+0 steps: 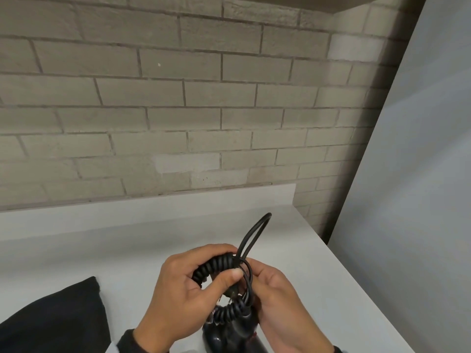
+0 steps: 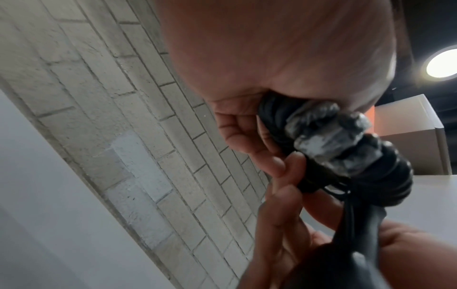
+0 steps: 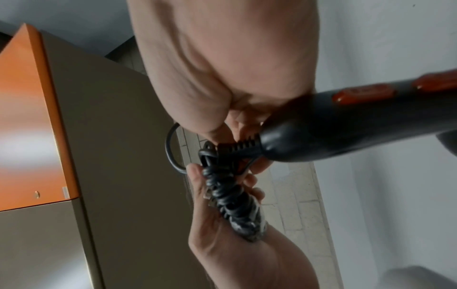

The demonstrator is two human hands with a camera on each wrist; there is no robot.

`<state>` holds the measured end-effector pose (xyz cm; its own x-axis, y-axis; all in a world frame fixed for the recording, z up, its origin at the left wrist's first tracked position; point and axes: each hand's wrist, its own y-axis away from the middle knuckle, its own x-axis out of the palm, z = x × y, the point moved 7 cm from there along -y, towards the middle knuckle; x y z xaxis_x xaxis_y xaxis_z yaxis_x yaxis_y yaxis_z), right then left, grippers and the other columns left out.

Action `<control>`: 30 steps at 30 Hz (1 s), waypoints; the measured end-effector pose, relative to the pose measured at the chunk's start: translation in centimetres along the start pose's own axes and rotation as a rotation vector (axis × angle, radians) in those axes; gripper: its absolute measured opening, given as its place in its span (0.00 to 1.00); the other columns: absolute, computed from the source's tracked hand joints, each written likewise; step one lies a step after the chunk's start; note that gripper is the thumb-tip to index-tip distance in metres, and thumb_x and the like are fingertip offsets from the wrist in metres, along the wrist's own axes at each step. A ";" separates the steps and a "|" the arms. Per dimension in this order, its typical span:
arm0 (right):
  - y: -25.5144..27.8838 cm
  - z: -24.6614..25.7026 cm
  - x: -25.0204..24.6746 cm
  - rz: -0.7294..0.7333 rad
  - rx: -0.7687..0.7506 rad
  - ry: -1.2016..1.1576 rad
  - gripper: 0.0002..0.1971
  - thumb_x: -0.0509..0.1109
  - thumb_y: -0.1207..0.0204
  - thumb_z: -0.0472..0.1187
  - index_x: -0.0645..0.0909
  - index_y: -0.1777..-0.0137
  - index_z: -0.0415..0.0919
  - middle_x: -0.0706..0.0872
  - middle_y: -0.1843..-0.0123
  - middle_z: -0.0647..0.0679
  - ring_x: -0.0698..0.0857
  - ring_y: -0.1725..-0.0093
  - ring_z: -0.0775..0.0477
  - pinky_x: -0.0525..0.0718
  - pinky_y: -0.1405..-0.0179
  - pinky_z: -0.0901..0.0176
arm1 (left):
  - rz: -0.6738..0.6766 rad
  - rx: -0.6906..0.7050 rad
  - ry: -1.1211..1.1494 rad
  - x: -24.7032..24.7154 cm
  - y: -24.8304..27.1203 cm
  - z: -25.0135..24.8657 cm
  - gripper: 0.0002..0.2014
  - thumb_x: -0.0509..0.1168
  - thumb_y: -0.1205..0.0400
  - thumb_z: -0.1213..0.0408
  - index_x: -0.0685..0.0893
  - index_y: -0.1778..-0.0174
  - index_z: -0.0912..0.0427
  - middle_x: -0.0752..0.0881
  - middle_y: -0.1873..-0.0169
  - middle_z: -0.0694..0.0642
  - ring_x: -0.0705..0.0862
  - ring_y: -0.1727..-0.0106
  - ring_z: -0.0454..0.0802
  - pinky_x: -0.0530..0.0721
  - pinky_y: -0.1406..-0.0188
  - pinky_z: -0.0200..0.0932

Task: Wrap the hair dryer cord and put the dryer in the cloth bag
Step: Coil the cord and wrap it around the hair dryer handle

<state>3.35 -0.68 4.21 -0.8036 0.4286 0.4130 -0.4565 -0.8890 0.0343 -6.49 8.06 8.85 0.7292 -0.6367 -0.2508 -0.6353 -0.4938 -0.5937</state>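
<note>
Holding coiled cord (image 1: 216, 266) above dryer (image 1: 229, 335), my left hand (image 1: 178, 294) curled round bunch, thumb pinching plug. Right hand (image 1: 277, 299) fingers grip straight loop (image 1: 254, 233). Advice: keep coils tight, wind loop snug round bunch. Cloth bag (image 1: 58, 319) left of dryer on tabletop (image 1: 344, 289).

The right hand (image 3: 222, 64) is holding the dryer (image 3: 346, 133) handle, its red buttons (image 3: 363, 93) facing out, while the left hand (image 3: 222, 234) is gripping the coiled cord (image 3: 230, 199) beneath; an orange cabinet (image 3: 29, 121) is standing alongside
</note>
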 end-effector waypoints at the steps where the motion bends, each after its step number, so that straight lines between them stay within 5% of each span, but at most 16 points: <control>1: 0.0 -0.1 0.0 0.012 0.004 -0.005 0.12 0.72 0.23 0.35 0.86 0.43 0.28 0.91 0.49 0.31 0.92 0.50 0.38 0.88 0.51 0.57 | -0.007 -0.018 0.015 0.0 -0.1 0.0 0.12 0.76 0.30 0.50 0.90 0.50 0.41 0.93 0.60 0.46 0.92 0.61 0.47 0.88 0.61 0.38; 5: -0.2 -0.7 -0.4 0.021 0.016 -0.007 0.16 0.76 0.26 0.37 0.86 0.43 0.27 0.91 0.51 0.30 0.91 0.53 0.39 0.88 0.52 0.56 | -0.039 -0.141 0.133 0.3 -0.2 0.5 0.11 0.79 0.35 0.52 0.92 0.57 0.43 0.93 0.63 0.52 0.92 0.63 0.50 0.87 0.63 0.37; 8: 0.3 -0.7 -0.4 0.025 0.023 -0.067 0.19 0.78 0.32 0.36 0.85 0.43 0.28 0.90 0.62 0.31 0.90 0.63 0.40 0.87 0.63 0.58 | -0.029 -0.197 0.157 0.4 -0.5 0.6 0.09 0.84 0.33 0.59 0.93 0.60 0.48 0.93 0.66 0.54 0.90 0.68 0.47 0.85 0.66 0.36; 12: 1.1 -0.3 -0.7 0.007 -0.057 -0.223 0.36 0.75 0.48 0.31 0.78 0.33 0.37 0.87 0.60 0.24 0.89 0.62 0.34 0.88 0.66 0.53 | -0.067 -0.252 0.146 0.4 -0.5 0.9 0.07 0.79 0.33 0.61 0.92 0.62 0.48 0.91 0.70 0.53 0.85 0.74 0.43 0.82 0.72 0.33; 15: 2.1 0.2 0.4 0.018 -0.201 0.194 0.40 0.77 0.42 0.34 0.68 0.31 0.59 0.91 0.55 0.38 0.91 0.56 0.45 0.87 0.56 0.60 | -0.097 -0.257 0.056 0.3 -0.3 1.4 0.08 0.81 0.31 0.61 0.91 0.60 0.45 0.91 0.68 0.49 0.88 0.69 0.42 0.83 0.67 0.35; 18: 3.1 1.2 1.2 -0.083 -0.323 0.481 0.27 0.77 0.27 0.34 0.75 0.43 0.69 0.91 0.52 0.51 0.91 0.51 0.53 0.84 0.54 0.72 | -0.099 -0.253 -0.012 0.4 -0.2 1.6 0.09 0.81 0.30 0.54 0.91 0.58 0.41 0.92 0.64 0.45 0.91 0.60 0.45 0.86 0.60 0.36; 23: 2.9 2.0 -0.2 -0.258 -0.441 0.858 0.14 0.67 0.28 0.64 0.73 0.43 0.80 0.85 0.48 0.77 0.83 0.43 0.68 0.79 0.50 0.77 | -0.111 -0.204 -0.123 0.4 -0.1 1.2 0.13 0.73 0.31 0.41 0.89 0.57 0.43 0.92 0.63 0.37 0.91 0.58 0.40 0.82 0.57 0.27; 27: 4.0 5.1 -0.8 -0.380 -0.612 0.982 0.19 0.65 0.31 0.72 0.82 0.44 0.67 0.83 0.40 0.65 0.83 0.39 0.60 0.81 0.48 0.71 | -0.117 -0.206 -0.164 0.2 -0.4 1.1 0.12 0.77 0.28 0.43 0.87 0.57 0.45 0.91 0.65 0.37 0.90 0.60 0.41 0.82 0.61 0.27; 30: 4.7 8.4 -1.3 -0.348 -0.639 0.591 0.25 0.72 0.38 0.73 0.87 0.52 0.54 0.89 0.48 0.50 0.91 0.56 0.49 0.87 0.57 0.63 | -0.105 -0.245 -0.148 0.1 -0.5 1.7 0.08 0.78 0.27 0.56 0.85 0.59 0.46 0.91 0.63 0.37 0.89 0.58 0.38 0.79 0.58 0.24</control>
<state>5.43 -6.78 11.50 -0.5662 0.8220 -0.0616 -0.6903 -0.5136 -0.5096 -5.64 9.23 7.87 0.8119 -0.4901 -0.3172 -0.5837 -0.6922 -0.4245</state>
